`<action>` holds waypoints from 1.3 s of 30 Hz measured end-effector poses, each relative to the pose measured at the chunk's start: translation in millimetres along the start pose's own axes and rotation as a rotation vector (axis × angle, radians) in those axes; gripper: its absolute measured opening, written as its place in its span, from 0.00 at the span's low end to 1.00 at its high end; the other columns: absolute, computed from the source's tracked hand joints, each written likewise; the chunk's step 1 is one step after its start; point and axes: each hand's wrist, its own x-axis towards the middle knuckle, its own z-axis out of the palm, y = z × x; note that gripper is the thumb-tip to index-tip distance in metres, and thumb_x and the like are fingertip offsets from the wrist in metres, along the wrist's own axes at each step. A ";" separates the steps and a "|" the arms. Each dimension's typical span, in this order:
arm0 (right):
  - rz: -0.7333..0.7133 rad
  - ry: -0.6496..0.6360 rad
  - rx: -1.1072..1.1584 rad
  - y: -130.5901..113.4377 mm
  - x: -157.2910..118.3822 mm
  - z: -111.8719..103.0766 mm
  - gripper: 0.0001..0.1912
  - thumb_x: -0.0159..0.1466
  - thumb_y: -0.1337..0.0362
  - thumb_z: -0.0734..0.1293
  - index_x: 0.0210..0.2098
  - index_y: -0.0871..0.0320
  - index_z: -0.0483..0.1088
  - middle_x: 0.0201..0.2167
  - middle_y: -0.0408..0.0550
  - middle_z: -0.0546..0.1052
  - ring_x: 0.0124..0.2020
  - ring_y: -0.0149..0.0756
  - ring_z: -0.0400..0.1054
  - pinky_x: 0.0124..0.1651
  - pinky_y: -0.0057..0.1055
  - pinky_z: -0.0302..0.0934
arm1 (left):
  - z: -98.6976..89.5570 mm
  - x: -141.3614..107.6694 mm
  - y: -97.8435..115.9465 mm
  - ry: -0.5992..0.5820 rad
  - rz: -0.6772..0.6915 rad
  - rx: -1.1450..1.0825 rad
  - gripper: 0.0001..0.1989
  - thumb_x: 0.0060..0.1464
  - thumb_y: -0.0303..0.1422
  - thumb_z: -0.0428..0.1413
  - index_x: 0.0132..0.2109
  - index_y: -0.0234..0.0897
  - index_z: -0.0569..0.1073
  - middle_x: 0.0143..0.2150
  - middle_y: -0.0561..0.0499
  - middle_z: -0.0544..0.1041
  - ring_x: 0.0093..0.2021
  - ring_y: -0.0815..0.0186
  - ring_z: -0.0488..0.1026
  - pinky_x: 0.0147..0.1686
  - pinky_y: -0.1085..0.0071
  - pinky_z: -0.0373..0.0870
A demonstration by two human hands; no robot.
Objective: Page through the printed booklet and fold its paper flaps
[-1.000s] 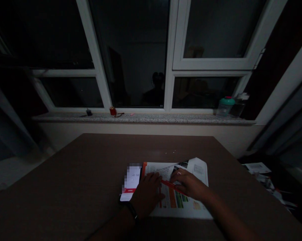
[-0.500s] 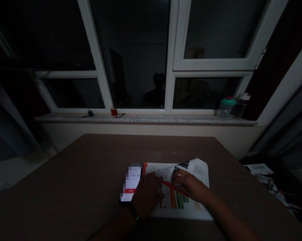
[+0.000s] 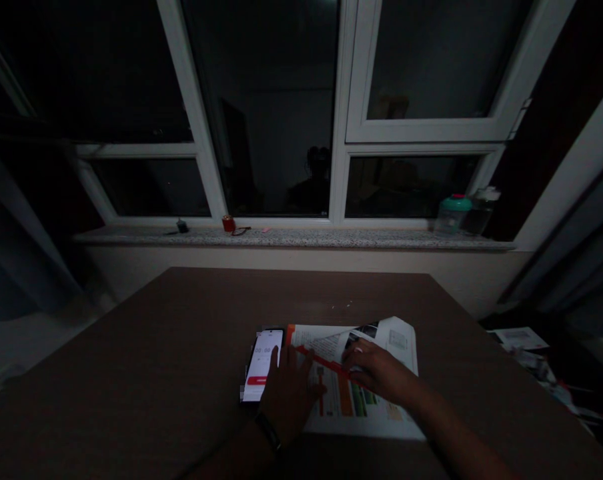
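Note:
A printed paper sheet (image 3: pixel 371 427) lies on the table, with orange and green pictures and a part turned over on itself. A thin red strip (image 3: pixel 326 362) runs diagonally across it; I cannot tell whether it is the sheet's edge or a separate thing. My left hand (image 3: pixel 289 393), with a dark wristband, rests over the sheet's left side, fingers spread, beside the strip's left end. The curled fingers of my right hand (image 3: pixel 374 367) pinch the turned-over paper along the strip. Left of the sheet, partly behind my left fingers, is a lit phone (image 3: pixel 264 360) showing 00:00.
The brown table (image 3: pixel 181 333) reaches to the wall below the window. Small white bits (image 3: pixel 349 305) lie beyond the sheet. On the sill (image 3: pixel 301 237) stand a green-lidded bottle (image 3: pixel 452 215), another clear bottle (image 3: pixel 483 212) and a small red object (image 3: pixel 228 223). Papers (image 3: pixel 519 337) lie to the table's right.
My left hand has shifted slightly back and left, its fingers coming off the red strip's left end towards the phone. The phone's display changed from 00:50 to 00:00. My right hand stays put.

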 end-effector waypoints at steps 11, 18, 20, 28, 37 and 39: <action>0.022 -0.002 0.015 -3.3 0.0 -1.1 0.09 0.61 0.72 0.68 0.40 0.54 0.74 0.41 0.47 0.73 0.45 0.39 0.66 0.48 0.34 0.61 | 9.8 4.6 5.1 -0.149 0.152 -0.121 0.33 0.59 0.42 0.58 0.66 0.34 0.59 0.69 0.39 0.55 0.68 0.47 0.50 0.64 0.48 0.51; 0.018 0.000 0.017 -2.6 0.3 -0.2 0.07 0.62 0.70 0.67 0.39 0.54 0.74 0.40 0.48 0.74 0.44 0.40 0.66 0.47 0.35 0.62 | 17.0 6.1 -0.2 -0.103 0.163 -0.141 0.31 0.60 0.43 0.56 0.66 0.36 0.60 0.69 0.39 0.55 0.68 0.46 0.51 0.64 0.46 0.52; 0.020 0.003 0.018 -2.9 0.7 0.1 0.07 0.62 0.70 0.67 0.39 0.54 0.74 0.40 0.48 0.74 0.45 0.40 0.66 0.47 0.35 0.61 | 18.8 6.9 -0.7 -0.102 0.158 -0.142 0.31 0.60 0.42 0.57 0.66 0.36 0.59 0.69 0.39 0.56 0.68 0.46 0.51 0.64 0.46 0.51; 0.014 0.006 0.013 -4.2 1.1 -0.5 0.08 0.62 0.71 0.67 0.39 0.54 0.74 0.40 0.47 0.74 0.45 0.39 0.66 0.48 0.35 0.61 | 23.1 8.5 -1.6 -0.095 0.142 -0.137 0.33 0.60 0.40 0.58 0.66 0.33 0.58 0.70 0.38 0.52 0.68 0.47 0.49 0.64 0.48 0.52; 0.018 0.007 0.018 -6.6 1.2 -1.8 0.07 0.63 0.70 0.67 0.39 0.54 0.74 0.39 0.47 0.73 0.45 0.39 0.66 0.47 0.35 0.61 | 14.0 13.2 -0.4 -0.092 0.135 -0.156 0.32 0.61 0.41 0.55 0.67 0.33 0.58 0.69 0.39 0.53 0.67 0.48 0.52 0.63 0.49 0.53; 0.023 0.012 0.024 -7.0 1.0 -2.0 0.08 0.63 0.70 0.67 0.40 0.53 0.74 0.40 0.47 0.73 0.46 0.39 0.66 0.48 0.35 0.61 | 13.3 14.0 0.0 -0.099 0.130 -0.156 0.31 0.62 0.41 0.55 0.67 0.34 0.58 0.69 0.39 0.54 0.67 0.48 0.53 0.63 0.49 0.54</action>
